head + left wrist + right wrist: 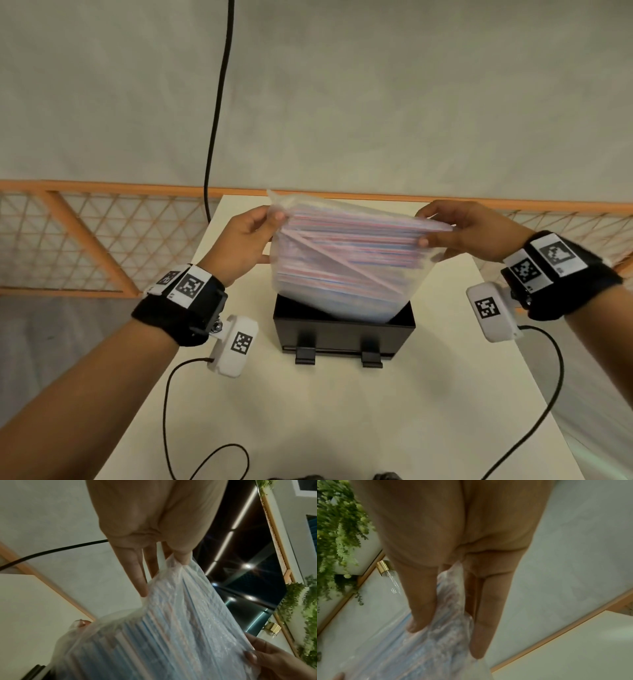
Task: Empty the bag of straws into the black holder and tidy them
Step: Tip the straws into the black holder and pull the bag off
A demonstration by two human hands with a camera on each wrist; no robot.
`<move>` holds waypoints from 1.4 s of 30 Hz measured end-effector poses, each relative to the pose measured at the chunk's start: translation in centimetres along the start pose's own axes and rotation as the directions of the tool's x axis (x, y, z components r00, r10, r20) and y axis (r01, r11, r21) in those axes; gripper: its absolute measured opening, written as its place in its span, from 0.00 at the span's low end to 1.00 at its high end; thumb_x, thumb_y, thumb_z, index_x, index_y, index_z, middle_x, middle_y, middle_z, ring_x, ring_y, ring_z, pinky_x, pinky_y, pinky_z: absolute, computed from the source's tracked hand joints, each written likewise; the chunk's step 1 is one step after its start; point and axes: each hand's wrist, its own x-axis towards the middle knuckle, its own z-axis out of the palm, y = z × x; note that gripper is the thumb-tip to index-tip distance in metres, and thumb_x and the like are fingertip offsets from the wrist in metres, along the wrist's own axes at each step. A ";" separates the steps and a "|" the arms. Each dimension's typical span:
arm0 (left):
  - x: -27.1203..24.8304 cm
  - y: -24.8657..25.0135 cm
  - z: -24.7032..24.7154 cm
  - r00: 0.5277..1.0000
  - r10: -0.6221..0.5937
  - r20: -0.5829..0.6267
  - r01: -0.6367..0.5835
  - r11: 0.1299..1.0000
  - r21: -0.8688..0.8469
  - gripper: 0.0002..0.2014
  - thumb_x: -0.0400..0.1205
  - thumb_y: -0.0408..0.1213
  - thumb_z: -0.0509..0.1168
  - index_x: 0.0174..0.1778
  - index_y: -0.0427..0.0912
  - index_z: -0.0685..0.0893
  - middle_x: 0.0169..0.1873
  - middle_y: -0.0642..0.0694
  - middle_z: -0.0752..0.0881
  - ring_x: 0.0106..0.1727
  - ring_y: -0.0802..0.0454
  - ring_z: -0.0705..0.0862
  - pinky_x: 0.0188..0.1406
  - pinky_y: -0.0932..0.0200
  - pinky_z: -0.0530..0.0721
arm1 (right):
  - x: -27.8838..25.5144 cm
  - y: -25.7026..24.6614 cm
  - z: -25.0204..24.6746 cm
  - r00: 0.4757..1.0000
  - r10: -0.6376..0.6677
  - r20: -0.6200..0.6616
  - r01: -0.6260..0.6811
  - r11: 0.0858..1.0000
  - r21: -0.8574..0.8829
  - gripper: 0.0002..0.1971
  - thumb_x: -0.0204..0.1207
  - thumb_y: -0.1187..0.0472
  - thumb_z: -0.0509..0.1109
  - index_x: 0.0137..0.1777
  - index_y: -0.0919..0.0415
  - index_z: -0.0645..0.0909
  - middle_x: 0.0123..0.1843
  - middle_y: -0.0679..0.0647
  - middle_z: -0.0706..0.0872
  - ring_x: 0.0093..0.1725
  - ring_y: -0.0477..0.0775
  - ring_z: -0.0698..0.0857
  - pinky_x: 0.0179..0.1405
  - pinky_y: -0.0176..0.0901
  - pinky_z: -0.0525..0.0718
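Head view showed the person holding a clear plastic bag (346, 260) packed with red, white and blue straws (352, 236) over the black holder (342, 330), which stood on a pale table (394, 428). The left hand (239, 246) pinched the bag's upper left corner between thumb and fingers; the right hand (469, 231) pinched the upper right edge the same way. The bag's bottom dipped into the holder's open top, while most of it rose above the rim, tilted so the right side sat a little lower. The straws lay roughly level inside, stacked across the bag, with one lying diagonally over the pile. Whether the bag's mouth was open could not be told from any view.

The main risk looked to be spillage: the bag seemed about as wide as the holder, so if it were upended askew, straw ends could catch the rim and scatter over the table. Thin film held only by pinched corners could also slip or stretch under the load, dropping the bundle unevenly. The crossed straw might jam the others as they slid out
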 end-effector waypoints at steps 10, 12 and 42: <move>-0.3 0.7 -0.9 0.997 0.039 -0.063 -0.044 0.996 -0.071 0.14 0.86 0.43 0.57 0.58 0.46 0.85 0.53 0.54 0.88 0.52 0.62 0.87 0.43 0.63 0.88 | -0.8 -0.9 0.0 0.965 -0.179 -0.189 0.147 0.974 -0.172 0.10 0.76 0.59 0.70 0.56 0.51 0.86 0.46 0.54 0.89 0.41 0.43 0.84 0.43 0.28 0.85; -0.2 1.4 -1.0 0.998 0.047 -0.040 -0.050 0.994 -0.095 0.14 0.86 0.43 0.56 0.59 0.45 0.85 0.56 0.53 0.88 0.55 0.60 0.86 0.45 0.64 0.88 | -1.0 -1.4 -0.5 0.937 -0.234 -0.259 0.155 0.944 -0.292 0.11 0.77 0.54 0.69 0.57 0.49 0.86 0.44 0.53 0.89 0.37 0.44 0.82 0.45 0.30 0.81; -0.6 -6.7 0.7 0.977 -0.099 0.189 0.025 0.931 0.364 0.31 0.73 0.56 0.71 0.70 0.53 0.71 0.61 0.54 0.81 0.60 0.55 0.81 0.54 0.55 0.84 | -0.9 2.2 -1.0 0.896 -0.056 -0.441 0.108 0.990 0.093 0.07 0.81 0.63 0.64 0.49 0.56 0.84 0.37 0.57 0.84 0.27 0.40 0.88 0.32 0.34 0.88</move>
